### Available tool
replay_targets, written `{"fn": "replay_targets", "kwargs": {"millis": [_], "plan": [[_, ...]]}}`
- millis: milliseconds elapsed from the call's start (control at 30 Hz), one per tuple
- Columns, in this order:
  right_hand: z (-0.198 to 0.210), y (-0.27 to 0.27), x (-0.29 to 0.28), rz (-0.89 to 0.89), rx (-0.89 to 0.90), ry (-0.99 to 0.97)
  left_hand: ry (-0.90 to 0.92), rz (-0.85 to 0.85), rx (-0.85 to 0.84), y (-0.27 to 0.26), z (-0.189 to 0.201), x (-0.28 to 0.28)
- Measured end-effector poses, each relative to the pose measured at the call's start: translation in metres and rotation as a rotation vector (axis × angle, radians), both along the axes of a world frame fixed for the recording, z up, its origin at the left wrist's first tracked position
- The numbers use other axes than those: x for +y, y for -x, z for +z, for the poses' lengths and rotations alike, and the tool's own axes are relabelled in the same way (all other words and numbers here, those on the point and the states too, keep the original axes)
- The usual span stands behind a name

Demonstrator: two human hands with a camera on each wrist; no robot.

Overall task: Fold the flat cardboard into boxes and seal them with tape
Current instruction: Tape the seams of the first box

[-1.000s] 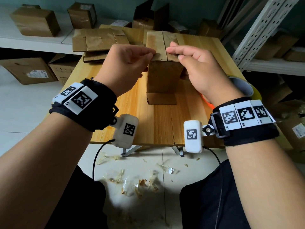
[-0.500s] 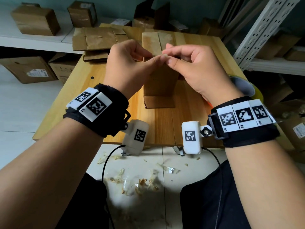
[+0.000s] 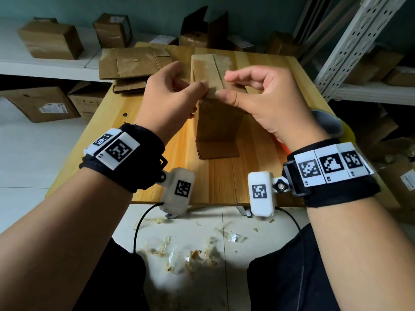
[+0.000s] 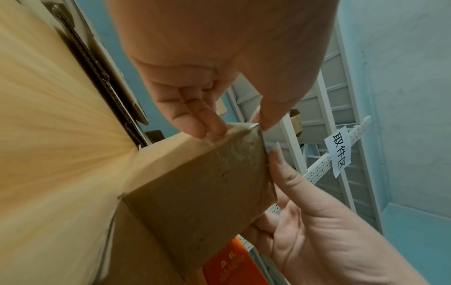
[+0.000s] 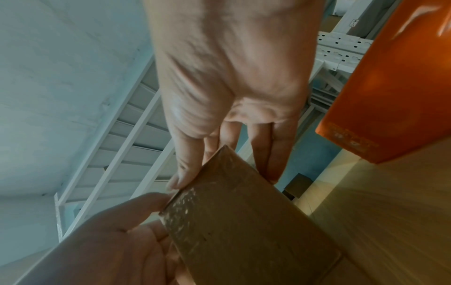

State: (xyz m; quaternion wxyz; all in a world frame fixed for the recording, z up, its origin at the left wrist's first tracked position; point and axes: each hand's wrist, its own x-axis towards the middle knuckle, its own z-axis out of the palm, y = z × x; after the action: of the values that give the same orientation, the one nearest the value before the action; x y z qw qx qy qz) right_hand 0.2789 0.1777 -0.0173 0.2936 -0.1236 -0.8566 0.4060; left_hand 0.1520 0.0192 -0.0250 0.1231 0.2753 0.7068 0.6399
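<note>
A tall brown cardboard box (image 3: 219,122) stands upright on the wooden table (image 3: 224,182), top flaps folded down, with glossy tape over its near top edge. My left hand (image 3: 197,88) pinches that edge at its left corner, fingers on the top face and thumb at the corner (image 4: 240,126). My right hand (image 3: 229,86) pinches the same edge from the right, thumb on the front face and fingers over the top (image 5: 224,173). The box (image 4: 195,192) fills the lower part of both wrist views (image 5: 244,221).
Flat cardboard sheets (image 3: 134,63) lie at the table's far left. A tape roll (image 3: 330,124) and an orange object (image 5: 390,86) sit behind my right wrist. Finished boxes (image 3: 51,39) stand on the left shelf, a metal rack (image 3: 359,41) is at the right, and tape scraps (image 3: 190,254) litter the floor.
Both hands came from the flaps down to the near top edge, fingertips meeting there half a second ago; now they sit slightly apart along that edge. The box has not moved.
</note>
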Motion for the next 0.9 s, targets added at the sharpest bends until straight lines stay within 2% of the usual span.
{"fn": "replay_targets", "kwargs": {"millis": [267, 400, 533, 667, 900], "plan": [[0.001, 0.002, 0.0, 0.126, -0.057, 0.1, 0.007, -0.039, -0.003, 0.001, 0.004, -0.003], [0.001, 0.003, 0.002, 0.109, -0.061, 0.183, 0.019, -0.062, 0.023, 0.001, 0.003, -0.002], [-0.001, 0.006, -0.006, 0.069, -0.038, 0.093, 0.019, -0.041, 0.021, 0.002, 0.002, -0.003], [0.0, 0.007, -0.002, 0.109, -0.049, 0.042, 0.028, -0.027, 0.017, 0.003, 0.001, -0.004], [0.001, 0.003, 0.001, 0.117, -0.078, 0.102, 0.057, -0.036, 0.022, 0.004, -0.001, -0.001]]}}
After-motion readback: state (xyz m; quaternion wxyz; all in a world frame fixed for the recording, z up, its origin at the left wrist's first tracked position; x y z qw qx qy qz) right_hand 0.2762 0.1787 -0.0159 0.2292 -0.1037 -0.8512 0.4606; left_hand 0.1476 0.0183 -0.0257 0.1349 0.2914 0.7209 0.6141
